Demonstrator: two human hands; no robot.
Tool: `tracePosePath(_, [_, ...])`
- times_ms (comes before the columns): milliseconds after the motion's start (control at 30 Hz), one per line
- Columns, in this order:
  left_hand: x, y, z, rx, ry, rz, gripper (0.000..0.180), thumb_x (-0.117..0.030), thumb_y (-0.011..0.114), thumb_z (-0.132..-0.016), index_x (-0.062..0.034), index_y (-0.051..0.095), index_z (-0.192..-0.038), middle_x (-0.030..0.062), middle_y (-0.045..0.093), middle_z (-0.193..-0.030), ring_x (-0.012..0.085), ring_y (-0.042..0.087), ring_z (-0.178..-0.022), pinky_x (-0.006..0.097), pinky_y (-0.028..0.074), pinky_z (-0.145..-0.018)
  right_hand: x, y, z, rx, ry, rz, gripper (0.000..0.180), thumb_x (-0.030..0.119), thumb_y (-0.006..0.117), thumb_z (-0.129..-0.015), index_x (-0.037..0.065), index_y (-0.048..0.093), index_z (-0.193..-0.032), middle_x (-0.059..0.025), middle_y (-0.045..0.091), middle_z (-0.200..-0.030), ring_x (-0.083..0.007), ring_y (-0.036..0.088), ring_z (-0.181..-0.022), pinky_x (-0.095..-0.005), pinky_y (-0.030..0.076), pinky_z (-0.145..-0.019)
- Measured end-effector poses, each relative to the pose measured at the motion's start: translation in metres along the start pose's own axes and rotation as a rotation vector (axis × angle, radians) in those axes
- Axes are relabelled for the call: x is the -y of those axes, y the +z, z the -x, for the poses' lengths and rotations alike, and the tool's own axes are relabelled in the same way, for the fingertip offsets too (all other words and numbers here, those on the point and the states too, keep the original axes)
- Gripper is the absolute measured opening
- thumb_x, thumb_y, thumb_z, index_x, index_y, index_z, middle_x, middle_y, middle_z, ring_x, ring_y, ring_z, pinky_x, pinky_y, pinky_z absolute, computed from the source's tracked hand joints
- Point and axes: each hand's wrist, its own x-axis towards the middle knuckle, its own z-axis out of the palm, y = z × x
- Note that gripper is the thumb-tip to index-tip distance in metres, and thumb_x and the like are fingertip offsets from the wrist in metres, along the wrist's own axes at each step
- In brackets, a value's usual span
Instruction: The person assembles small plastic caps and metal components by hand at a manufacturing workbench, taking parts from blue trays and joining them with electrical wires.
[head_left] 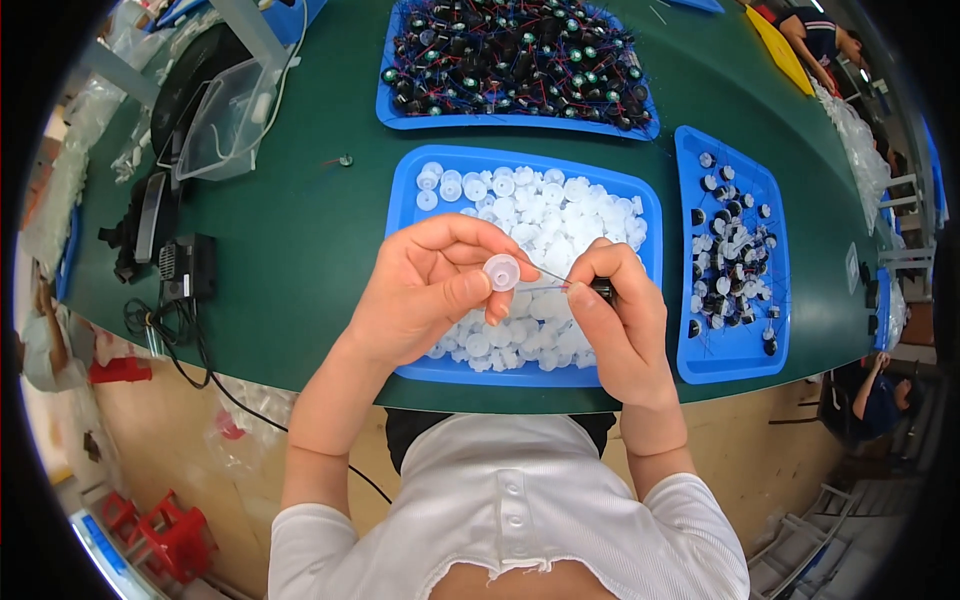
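Between thumb and fingers, my left hand (425, 285) pinches a round, translucent white plastic cap (502, 272). My right hand (630, 325) is closed on a small black cylindrical part with wires (603, 289), mostly hidden by the fingers. Thin wires (550, 275) stretch from the right fingertips toward the cap; whether they pass through it I cannot tell. Both hands are above a blue tray (403, 195) heaped with similar white plastic caps (560, 215).
Beyond lies a blue tray (520, 124) full of black wired parts. To the right, another blue tray (735, 368) holds black parts with white caps. A clear plastic bin (225, 125), a black power adapter (188, 265) and its cable (205, 350) are at left on the green table (310, 230).
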Motion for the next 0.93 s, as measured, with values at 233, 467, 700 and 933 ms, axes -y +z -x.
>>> tracePosePath(233, [0.0056,-0.0012,-0.0011,-0.035,0.020,-0.044,0.030,-0.018,0.061,-0.087,-0.0015,0.053,-0.110,0.0191,0.058,-0.104,0.0189,0.057,-0.079,0.030,0.048,-0.070,-0.0019,0.0001,-0.0017,-0.056,-0.133,0.114,0.005,-0.004,0.056,-0.079,-0.001,0.056,-0.083,-0.0048,0.050,-0.071,-0.0088,0.042,-0.055,-0.0227,0.032,-0.048])
tracePosePath(467, [0.0093,0.0017,0.0006,0.022,0.016,-0.057,0.029,-0.018,0.062,-0.086,-0.0021,0.053,-0.108,0.0186,0.057,-0.100,0.0200,0.057,-0.079,0.031,0.048,-0.069,-0.0069,0.0035,-0.0053,-0.107,-0.202,0.147,0.007,-0.004,0.060,-0.076,-0.001,0.060,-0.083,-0.0058,0.052,-0.070,-0.0098,0.046,-0.056,-0.0220,0.034,-0.048])
tracePosePath(700, [0.0097,0.0006,-0.0006,0.023,0.006,-0.031,0.025,-0.016,0.060,-0.087,-0.0032,0.053,-0.107,0.0195,0.056,-0.102,0.0203,0.057,-0.079,0.030,0.048,-0.069,-0.0028,-0.0014,-0.0015,-0.088,-0.169,0.218,0.010,-0.004,0.062,-0.073,-0.002,0.062,-0.082,-0.0057,0.051,-0.069,-0.0113,0.046,-0.055,-0.0228,0.036,-0.047])
tracePosePath(933, [0.0100,-0.0042,-0.0009,0.025,-0.031,0.094,0.025,-0.015,0.059,-0.088,-0.0036,0.052,-0.108,0.0194,0.055,-0.104,0.0214,0.057,-0.080,0.030,0.048,-0.072,-0.0019,0.0033,0.0021,-0.223,-0.391,0.598,0.017,-0.001,0.066,-0.067,0.004,0.066,-0.083,-0.0047,0.048,-0.065,-0.0127,0.044,-0.049,-0.0242,0.034,-0.042])
